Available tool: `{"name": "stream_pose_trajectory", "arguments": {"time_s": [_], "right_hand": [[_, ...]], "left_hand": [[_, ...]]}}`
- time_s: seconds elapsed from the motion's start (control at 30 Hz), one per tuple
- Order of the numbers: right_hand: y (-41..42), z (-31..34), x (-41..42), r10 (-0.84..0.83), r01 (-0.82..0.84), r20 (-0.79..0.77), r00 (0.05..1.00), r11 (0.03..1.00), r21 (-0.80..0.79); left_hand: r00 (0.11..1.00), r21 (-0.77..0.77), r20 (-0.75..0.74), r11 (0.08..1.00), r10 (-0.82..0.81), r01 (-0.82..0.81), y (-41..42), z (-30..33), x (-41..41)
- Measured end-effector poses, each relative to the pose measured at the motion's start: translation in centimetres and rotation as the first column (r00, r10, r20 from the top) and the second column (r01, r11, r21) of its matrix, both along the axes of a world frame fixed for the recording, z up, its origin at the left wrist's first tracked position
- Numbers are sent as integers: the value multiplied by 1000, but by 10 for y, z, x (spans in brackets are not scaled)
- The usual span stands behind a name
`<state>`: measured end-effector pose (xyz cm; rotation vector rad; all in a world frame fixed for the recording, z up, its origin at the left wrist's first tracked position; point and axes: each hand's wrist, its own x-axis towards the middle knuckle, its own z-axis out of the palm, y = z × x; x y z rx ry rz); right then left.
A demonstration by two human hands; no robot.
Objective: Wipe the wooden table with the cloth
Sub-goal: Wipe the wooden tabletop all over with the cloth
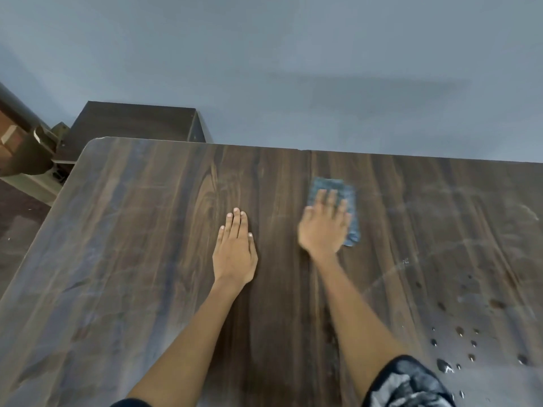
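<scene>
Both forearms enter from the bottom edge of the frame and reach up toward the middle, bare from the elbow down; a patterned dark-and-grey sleeve (408, 383) covers the right upper arm at the lower right. Spread beneath them is the dark wooden tabletop (132, 259), which fills most of the lower two thirds of the picture.

At the centre, the left hand (235, 254) lies palm down on the bare wood, fingers straight and held close together, pointing toward the top of the frame, with the thumb tucked alongside. It holds nothing.

Just to the right of it and slightly higher, the right hand (323, 227) rests palm down on a blue-grey cloth (351, 207), its fingers extended and a little spread so that they press the fabric flat against the surface. This hand looks blurred. The cloth, roughly rectangular, shows beyond the fingertips and along the hand's right side, lying right of centre and nearer the far edge of the tabletop than the near one.

Dark water drops (458, 330) dot the wood at the lower right, and pale curved smears (390, 274) arc across the right half. A dark cabinet (132, 121) stands past the far edge at upper left, against a grey-blue wall (293, 54).
</scene>
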<state>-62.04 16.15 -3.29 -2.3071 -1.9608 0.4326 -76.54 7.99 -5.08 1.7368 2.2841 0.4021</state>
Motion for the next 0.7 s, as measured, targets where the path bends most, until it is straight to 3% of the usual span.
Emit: {"name": "stream_pose_trajectory", "arguments": {"time_s": [0.13, 0.3, 0.37, 0.5, 0.6, 0.7], "right_hand": [[-28, -1, -88, 410, -408, -95, 907, 912, 46], [7, -5, -77, 544, -541, -23, 839, 837, 77], [40, -6, -48, 470, -471, 33, 882, 878, 87], [101, -1, 40, 117, -123, 62, 991, 986, 114], [119, 0, 70, -116, 116, -2, 993, 993, 15], [123, 0, 41, -256, 256, -32, 966, 967, -7]], "left_hand": [[999, -33, -49, 999, 13, -15, 16, -2, -19], [996, 14, -13, 996, 84, -84, 24, -1, -37], [996, 26, -12, 995, 93, -92, 27, -1, -35], [992, 49, -37, 992, 119, -117, 26, -7, -35], [989, 56, -68, 990, 131, -127, 26, -12, -34], [988, 64, -81, 990, 129, -124, 26, -14, -33]]}}
